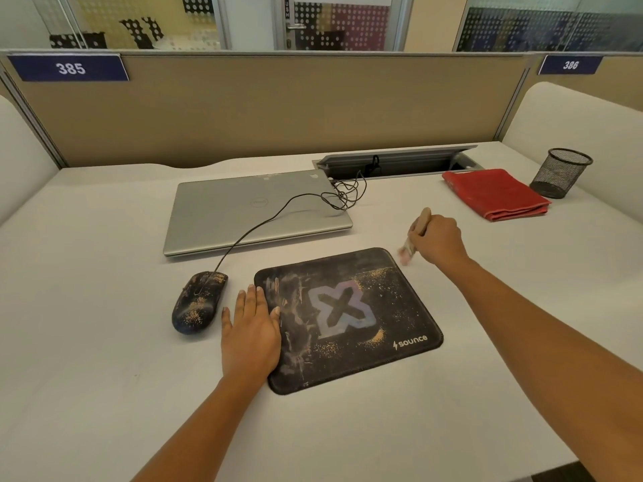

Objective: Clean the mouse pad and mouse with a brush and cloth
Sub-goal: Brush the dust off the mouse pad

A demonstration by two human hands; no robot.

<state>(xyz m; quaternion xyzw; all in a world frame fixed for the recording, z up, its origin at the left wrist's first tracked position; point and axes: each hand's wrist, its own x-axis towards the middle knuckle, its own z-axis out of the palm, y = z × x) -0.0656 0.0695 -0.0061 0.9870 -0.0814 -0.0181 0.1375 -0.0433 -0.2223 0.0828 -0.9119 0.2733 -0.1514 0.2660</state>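
White table point(104, 342) holds a dusty mouse pad point(348, 318); left hand point(251, 328) lies flat, fingers spread, on its edge; right hand point(439, 241) grips a brush point(415, 234).

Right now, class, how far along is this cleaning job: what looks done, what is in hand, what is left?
Done: little; the mouse pad carries smears and tan dust. In hand: the right hand grips the brush just off the pad's far right corner, while the left hand lies flat on its left edge. Left: brushing the pad, cleaning the dusty mouse, then wiping with the folded red cloth.
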